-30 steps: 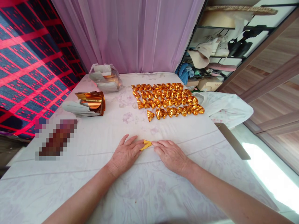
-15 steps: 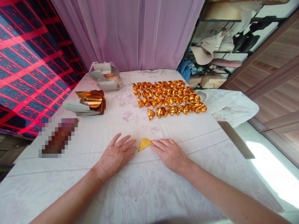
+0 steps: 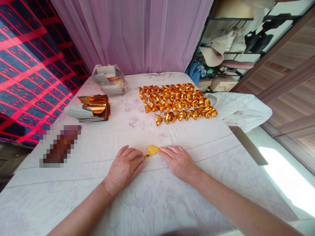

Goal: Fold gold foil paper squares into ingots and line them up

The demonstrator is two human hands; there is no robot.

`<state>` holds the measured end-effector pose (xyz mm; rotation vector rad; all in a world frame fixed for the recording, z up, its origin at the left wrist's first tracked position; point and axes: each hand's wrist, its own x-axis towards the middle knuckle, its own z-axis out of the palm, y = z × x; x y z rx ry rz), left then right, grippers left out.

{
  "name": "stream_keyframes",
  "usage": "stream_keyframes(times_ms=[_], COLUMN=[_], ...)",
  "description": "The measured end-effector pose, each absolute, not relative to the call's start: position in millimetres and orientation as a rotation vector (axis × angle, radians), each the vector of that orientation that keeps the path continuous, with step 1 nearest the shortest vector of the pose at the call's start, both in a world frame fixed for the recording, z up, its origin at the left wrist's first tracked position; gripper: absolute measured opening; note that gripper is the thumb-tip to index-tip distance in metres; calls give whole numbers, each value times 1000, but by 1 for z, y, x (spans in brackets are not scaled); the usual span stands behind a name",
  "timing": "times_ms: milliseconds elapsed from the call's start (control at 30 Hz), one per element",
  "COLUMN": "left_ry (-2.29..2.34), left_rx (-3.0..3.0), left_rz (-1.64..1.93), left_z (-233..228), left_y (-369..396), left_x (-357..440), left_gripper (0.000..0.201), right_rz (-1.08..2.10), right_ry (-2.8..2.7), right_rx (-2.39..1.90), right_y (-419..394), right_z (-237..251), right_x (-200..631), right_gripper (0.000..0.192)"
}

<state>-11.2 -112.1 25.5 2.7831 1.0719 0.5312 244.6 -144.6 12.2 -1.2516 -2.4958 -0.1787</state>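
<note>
A small folded piece of gold foil paper [image 3: 153, 150] lies on the tablecloth between my hands. My right hand [image 3: 177, 161] has its fingers pressed together, pinching the paper's right corner. At the lower left corner, the fingertips of my left hand [image 3: 125, 167] close on the paper, with the thumb low and the fingers bent. Both fingertips partly hide the corners they hold. Beyond my hands, several folded gold foil pieces [image 3: 180, 95] sit in rows, and one lone piece [image 3: 158, 119] is at the near left end of the front row.
A bent stack of gold foil sheets [image 3: 98, 106] stands at the left, with a clear plastic bag of more sheets [image 3: 110, 82] behind it. A blurred-out item [image 3: 61, 144] lies near the left edge. White plastic bag [image 3: 246, 109] and shoe shelf [image 3: 228, 52] are at the right.
My left hand has moved slightly right, its fingers drawing together onto the paper's left corner, which now looks curled. My right hand keeps its pinch. The view has shifted slightly.
</note>
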Motion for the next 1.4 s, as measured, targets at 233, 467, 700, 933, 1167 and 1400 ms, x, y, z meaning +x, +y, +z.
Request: stream_keyframes(times_ms=[233, 467, 700, 933, 1167, 1400], left_ry=[1232, 1249, 1268, 1291, 1328, 1438], left_rx=[2739, 2711, 2668, 2629, 2549, 2097], left_rz=[512, 484, 466, 465, 482, 765], left_z=[25, 24, 24, 23, 26, 18], left_y=[-108, -103, -101, -100, -95, -77], left_x=[10, 14, 13, 13, 9, 4], left_gripper=[20, 25, 24, 21, 24, 29], right_rz=[-124, 53, 198, 311, 677, 861], right_ry=[-2401, -2225, -2091, -1994, -1692, -1527], right_rx=[-1295, -1410, -1479, -1552, -1598, -1601], right_y=[-148, -146, -133, -127, -114, -89], right_z=[5, 2, 4, 5, 10, 18], right_x=[244, 245, 239, 231, 229, 222], right_gripper=[31, 29, 16, 13, 16, 22])
